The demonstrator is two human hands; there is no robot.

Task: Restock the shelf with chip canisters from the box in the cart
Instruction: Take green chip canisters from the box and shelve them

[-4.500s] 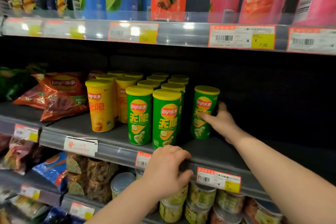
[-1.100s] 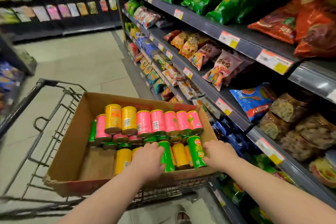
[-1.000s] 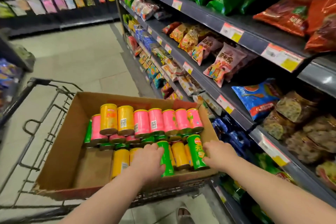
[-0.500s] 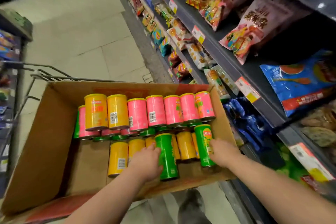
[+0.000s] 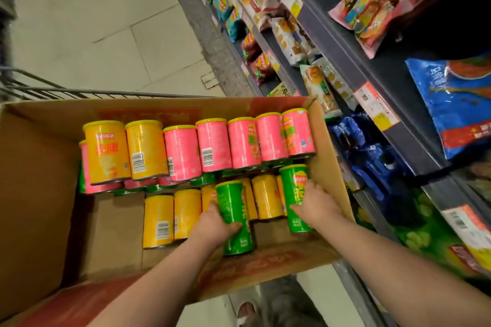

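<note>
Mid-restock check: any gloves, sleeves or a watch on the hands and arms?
No. The left hand and right hand are ungloved, no ring showing. The left forearm and right forearm are uncovered to the frame's edge: no sleeve, watch or bracelet.

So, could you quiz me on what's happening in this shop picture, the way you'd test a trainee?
1. True or false: the left hand grips a pink canister.
2. Which colour is the cylindrical chip canister that the right hand grips? A yellow, B green, C pink.
3. Fill in: on the upper layer at the far side of the brown cardboard box lie ___ yellow cylindrical canisters.
Key: 1 false, it grips a green cylindrical canister; 2 B; 3 two.
</note>
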